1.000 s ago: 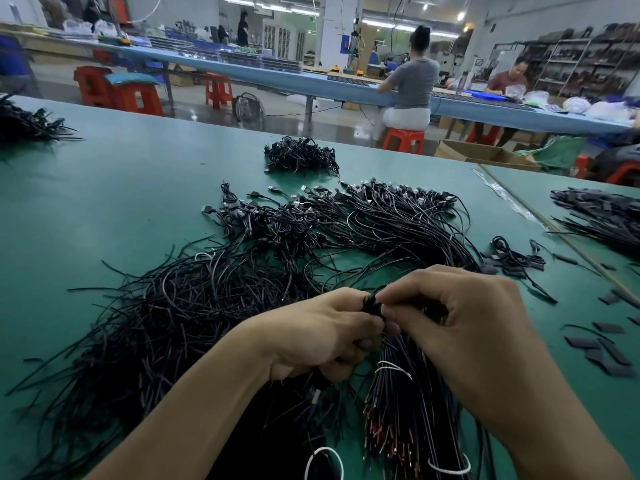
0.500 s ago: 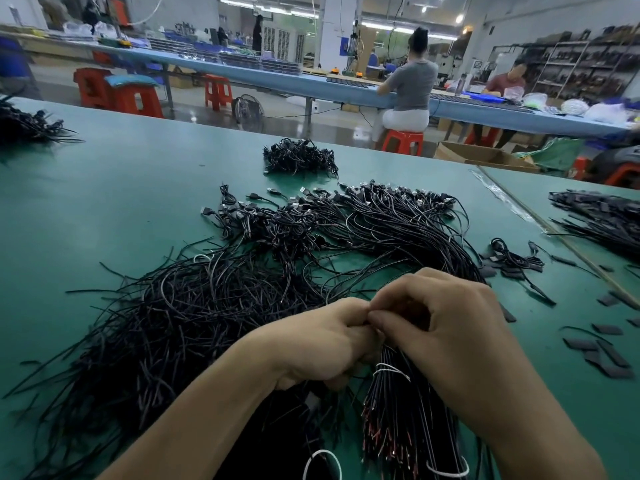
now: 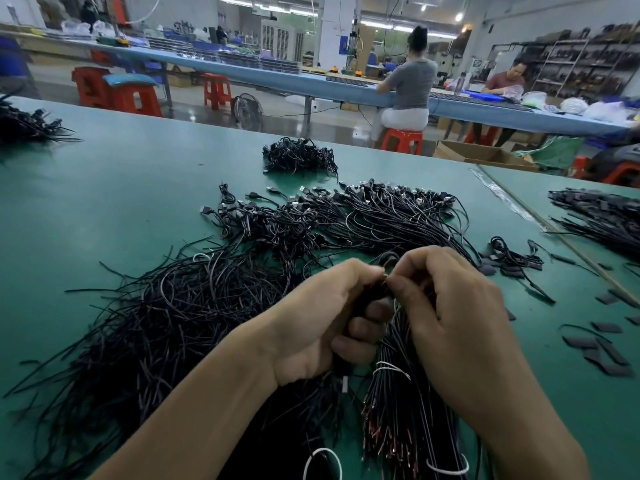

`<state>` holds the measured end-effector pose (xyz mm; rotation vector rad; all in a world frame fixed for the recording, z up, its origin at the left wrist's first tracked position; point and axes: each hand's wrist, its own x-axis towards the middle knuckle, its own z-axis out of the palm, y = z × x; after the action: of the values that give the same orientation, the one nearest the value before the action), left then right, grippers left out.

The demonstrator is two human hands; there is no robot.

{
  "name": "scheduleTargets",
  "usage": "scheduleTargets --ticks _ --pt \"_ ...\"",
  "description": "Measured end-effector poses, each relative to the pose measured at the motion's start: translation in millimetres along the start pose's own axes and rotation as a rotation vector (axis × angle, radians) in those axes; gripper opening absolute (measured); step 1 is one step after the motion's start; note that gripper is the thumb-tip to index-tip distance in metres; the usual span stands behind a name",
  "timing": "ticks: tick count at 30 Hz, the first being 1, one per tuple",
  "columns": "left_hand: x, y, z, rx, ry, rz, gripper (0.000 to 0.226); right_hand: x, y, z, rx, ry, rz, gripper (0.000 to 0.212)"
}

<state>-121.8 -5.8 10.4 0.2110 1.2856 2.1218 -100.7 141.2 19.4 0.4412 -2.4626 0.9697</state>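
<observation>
A big green tabletop [image 3: 104, 202] holds a heap of black wires [image 3: 166, 317], with a tied bundle [image 3: 398, 410] at its near edge, lying front to back. Right above the bundle, the left hand [image 3: 322, 327] and right hand [image 3: 457, 317] both pinch one thin wire [image 3: 388, 259], looped between their fingertips.

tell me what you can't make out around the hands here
1. Head view: the dark cable pinched between the left hand and right hand; their fingertips cover its end.
2. Head view: the tied wire bundle below the hands; the bottom edge cuts off its lower end.
3. Head view: the far small bundle; its plugs are too small to tell.
</observation>
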Motion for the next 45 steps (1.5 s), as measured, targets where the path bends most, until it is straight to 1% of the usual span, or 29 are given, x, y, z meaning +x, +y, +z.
scheduleTargets --ticks 2,4,8,11,12,16,19,24,27,32,35,37,39,42,43,45 --pt "1 -1 -1 -0.041 0.027 0.073 0.026 1 0 0 0.005 0.025 -0.010 0.023" --pt "1 -3 0 -0.024 0.060 0.150 0.027 1 0 1 0.002 0.042 -0.013 0.021" --pt "3 -6 4 0.111 0.146 0.269 0.031 -1 -2 2 -0.010 0.110 -0.023 0.020" --pt "3 -8 8 0.168 0.183 0.353 0.044 -3 -3 2 0.049 0.139 0.016 0.014" --pt "2 -9 9 0.179 0.186 0.370 0.044 -3 -3 2 0.096 0.138 0.027 0.015" --pt "2 -11 9 0.215 0.164 0.394 0.026 -1 -2 2 0.290 0.149 0.039 0.024" --pt "2 -12 7 0.225 0.120 0.401 0.024 1 2 -1 0.393 0.124 0.035 0.025" --pt "4 -13 5 0.188 0.036 0.386 0.037 2 8 -3 0.454 0.098 0.038 0.024" --pt "5 -13 4 0.168 0.019 0.383 0.037 1 7 -2 0.475 0.092 0.013 0.025" --pt "5 -14 9 0.124 0.059 0.380 0.042 1 3 1 0.344 0.143 -0.008 0.031" --pt "6 -16 12 0.142 0.134 0.445 0.041 1 -3 4 0.379 0.163 -0.023 0.031" --pt "7 -17 13 0.155 0.176 0.489 0.029 0 -8 6 0.423 0.176 -0.031 0.032" --pt "8 -16 13 0.119 0.178 0.530 0.018 0 -12 8 0.448 0.200 -0.033 0.033" --pt "12 -19 9 0.077 0.144 0.607 0.016 -1 -12 10 0.568 0.225 0.041 0.035" --pt "12 -19 8 0.104 0.144 0.638 0.014 -1 -12 10 0.613 0.232 0.072 0.035" --pt "12 -17 5 0.259 0.206 0.724 0.015 0 -10 8 0.728 0.230 0.129 0.033"
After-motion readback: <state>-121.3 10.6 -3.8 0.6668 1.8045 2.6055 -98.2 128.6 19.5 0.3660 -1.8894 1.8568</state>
